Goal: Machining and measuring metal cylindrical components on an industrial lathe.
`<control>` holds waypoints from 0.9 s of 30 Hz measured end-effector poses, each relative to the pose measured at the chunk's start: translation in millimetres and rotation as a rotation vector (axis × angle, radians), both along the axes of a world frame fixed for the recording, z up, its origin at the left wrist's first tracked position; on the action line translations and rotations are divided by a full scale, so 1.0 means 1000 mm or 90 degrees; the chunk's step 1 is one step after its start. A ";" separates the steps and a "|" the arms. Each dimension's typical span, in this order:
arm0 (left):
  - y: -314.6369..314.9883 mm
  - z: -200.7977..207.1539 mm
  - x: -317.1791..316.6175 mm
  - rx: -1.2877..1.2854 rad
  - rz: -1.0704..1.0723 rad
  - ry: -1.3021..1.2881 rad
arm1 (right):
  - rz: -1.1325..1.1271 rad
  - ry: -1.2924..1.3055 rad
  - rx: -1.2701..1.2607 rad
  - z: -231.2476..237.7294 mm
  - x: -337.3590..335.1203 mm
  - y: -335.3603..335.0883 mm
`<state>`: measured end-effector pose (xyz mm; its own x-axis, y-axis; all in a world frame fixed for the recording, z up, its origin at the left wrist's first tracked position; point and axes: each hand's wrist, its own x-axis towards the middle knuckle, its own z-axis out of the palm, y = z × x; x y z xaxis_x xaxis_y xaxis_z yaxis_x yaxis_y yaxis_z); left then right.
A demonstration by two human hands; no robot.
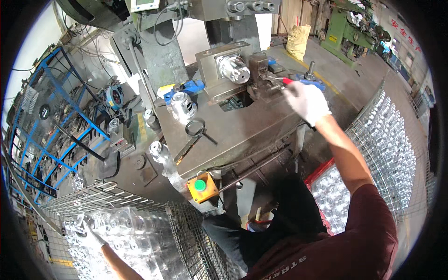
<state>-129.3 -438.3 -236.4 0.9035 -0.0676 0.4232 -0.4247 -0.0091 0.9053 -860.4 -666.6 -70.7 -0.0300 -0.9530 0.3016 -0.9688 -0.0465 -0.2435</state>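
My right hand, in a white glove, is closed on the red-tipped lever of a clamp at the right of the press table. Beside that clamp, a shiny ribbed metal housing sits sideways on a steel fixture block. Down at the lower left, my gloved left hand reaches in among shiny metal housings in a wire basket. Glare blurs its fingers, so whether it grips a housing is unclear. Another housing stands upright at the table's left.
A round black-rimmed tool and a brush-like stick lie on the table. At its front hangs a yellow box with a green button. A mesh cage of metal parts stands right; a blue-framed fan stands left.
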 end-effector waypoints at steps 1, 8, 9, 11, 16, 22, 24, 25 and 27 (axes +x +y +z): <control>0.003 0.013 -0.033 -0.088 -0.108 0.127 | 0.059 -0.142 0.004 -0.006 0.017 -0.004; 0.019 0.017 -0.254 0.498 -0.131 -0.194 | -0.011 -0.904 -0.021 -0.066 0.116 -0.147; 0.029 0.020 -0.282 0.641 -0.112 -0.170 | -0.008 -0.910 -0.016 -0.060 0.126 -0.149; 0.052 0.006 -0.292 0.826 -0.106 -0.240 | -0.069 -0.965 -0.058 -0.050 0.134 -0.144; 0.074 0.003 -0.363 0.514 -0.425 0.107 | -0.176 -0.848 -0.132 -0.060 0.144 -0.155; 0.046 0.015 -0.431 0.027 -0.732 0.490 | -0.006 -0.983 -0.045 -0.058 0.120 -0.180; 0.059 0.015 -0.431 -0.154 -0.789 0.614 | -0.195 -0.878 0.040 -0.047 0.132 -0.157; 0.064 0.007 -0.435 -0.160 -0.819 0.584 | -0.131 -0.919 0.006 -0.052 0.132 -0.144; 0.063 0.006 -0.442 0.132 -0.811 0.278 | -0.210 -0.953 0.024 -0.053 0.137 -0.147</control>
<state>-571.1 -375.1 -230.3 0.2240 -0.9746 0.0020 0.0771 0.0197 0.9968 -723.5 -813.9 -123.9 -0.4791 -0.8497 -0.2203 0.1922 0.1434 -0.9708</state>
